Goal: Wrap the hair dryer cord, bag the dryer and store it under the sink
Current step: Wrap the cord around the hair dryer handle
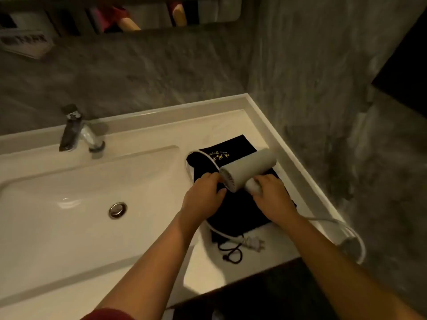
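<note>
A white hair dryer [250, 168] is held just above a black cloth bag [238, 209] with gold lettering, which lies flat on the counter right of the sink. My right hand [271, 196] grips the dryer's handle. My left hand [203, 195] pinches the white cord [209, 158] next to the dryer's rear grille. The cord loops over the bag's far end, passes under my arms and hangs off the counter's right edge. Its plug [253, 242] rests on the counter by the bag's black drawstring [232, 252].
The white basin [69, 204] with a metal drain [117, 210] fills the left side, and a chrome tap [78, 132] stands behind it. Grey stone walls close in behind and to the right. The counter's front edge [231, 280] drops to a dark floor.
</note>
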